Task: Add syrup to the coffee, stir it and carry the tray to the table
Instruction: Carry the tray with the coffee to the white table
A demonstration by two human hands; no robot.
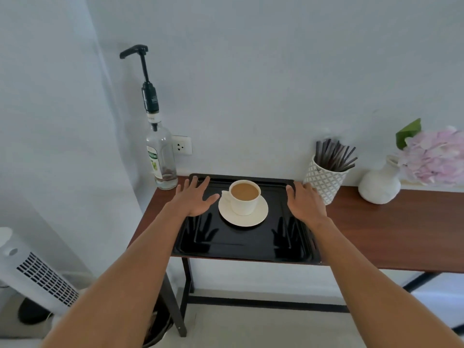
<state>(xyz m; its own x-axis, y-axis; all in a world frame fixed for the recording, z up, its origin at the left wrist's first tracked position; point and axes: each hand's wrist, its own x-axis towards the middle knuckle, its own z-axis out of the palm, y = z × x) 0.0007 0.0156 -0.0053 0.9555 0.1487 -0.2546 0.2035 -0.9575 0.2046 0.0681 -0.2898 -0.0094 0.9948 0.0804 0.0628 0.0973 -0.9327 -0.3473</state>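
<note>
A white cup of milky coffee [244, 200] stands on a white saucer [259, 216] on a black tray [241, 244] at the left end of a brown wooden table [391, 237]. My left hand [195, 197] hovers flat and open over the tray's left side, just left of the cup. My right hand [305, 200] is spread open over the tray's right edge. A clear syrup bottle [160, 159] with a tall black pump stands at the table's back left corner. A white patterned holder of dark stir sticks [326, 177] sits behind my right hand.
A white vase [380, 183] with pink flowers [434, 159] stands at the back right. A wall socket [182, 144] is behind the bottle. A white tower fan [37, 275] stands on the floor to the left.
</note>
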